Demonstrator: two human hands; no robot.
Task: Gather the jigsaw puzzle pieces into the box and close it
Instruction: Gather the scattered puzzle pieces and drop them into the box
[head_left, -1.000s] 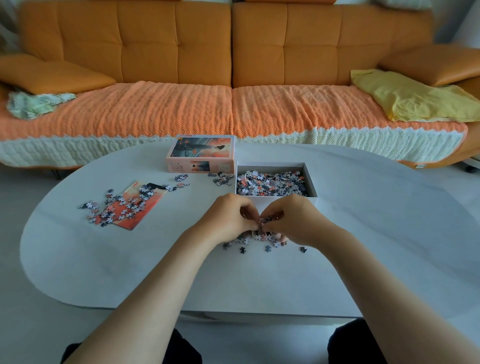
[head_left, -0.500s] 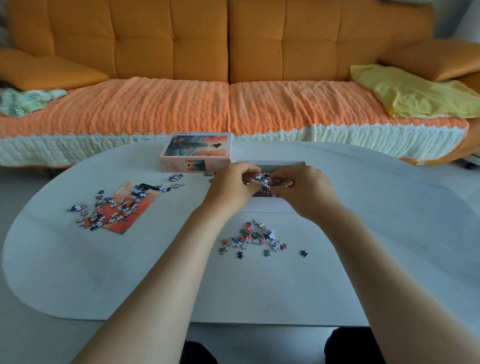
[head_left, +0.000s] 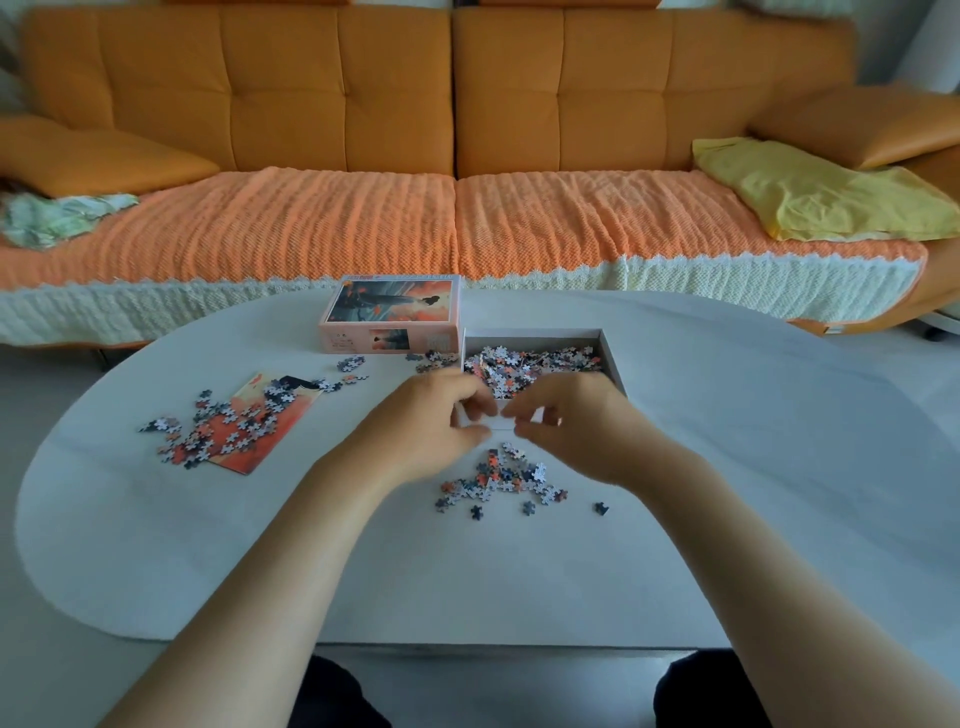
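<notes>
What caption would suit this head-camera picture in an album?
Left hand and right hand hover at the near edge of the box; loose pieces lie on the table, lid beside it.

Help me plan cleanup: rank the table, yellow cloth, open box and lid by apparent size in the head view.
1. table
2. yellow cloth
3. open box and lid: look alike, box partly hidden; unranked.

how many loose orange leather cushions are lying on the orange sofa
2: one cushion at the sofa's left end, behind the green patterned cloth, one at its right end, behind the yellow cloth. More may be off-frame.
</notes>
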